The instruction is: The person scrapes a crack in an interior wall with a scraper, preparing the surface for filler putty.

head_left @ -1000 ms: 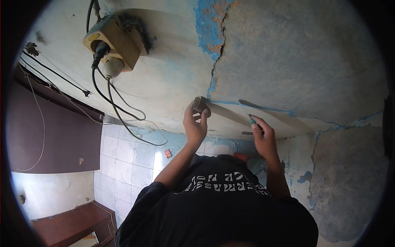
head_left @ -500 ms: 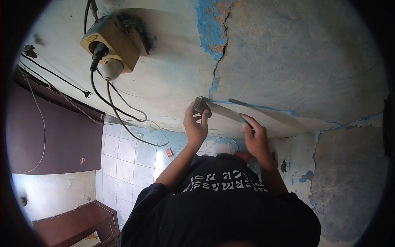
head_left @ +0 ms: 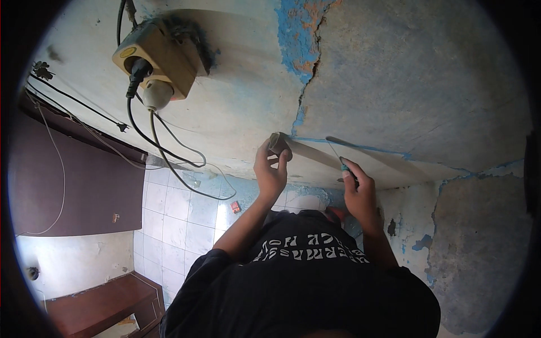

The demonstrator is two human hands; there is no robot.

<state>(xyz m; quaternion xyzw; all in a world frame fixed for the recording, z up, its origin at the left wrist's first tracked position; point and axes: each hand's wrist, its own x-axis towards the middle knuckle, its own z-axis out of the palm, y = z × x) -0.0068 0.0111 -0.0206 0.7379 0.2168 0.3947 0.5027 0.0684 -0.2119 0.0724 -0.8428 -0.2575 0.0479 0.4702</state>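
In the head view, a short grey-brown cylindrical piece (head_left: 279, 146) is grasped between the thumb and fingers of the left hand (head_left: 271, 173), close to the cracked wall (head_left: 242, 107). A thin-shafted tool with a teal handle (head_left: 344, 167) is gripped in the right hand (head_left: 359, 188), its shaft pointed toward a blue line on the wall; whether contact is made cannot be told. Two plugs are seated in the socket box (head_left: 183, 70) at upper left. A small red packet (head_left: 235, 207) is seen on the tiled floor (head_left: 172, 228).
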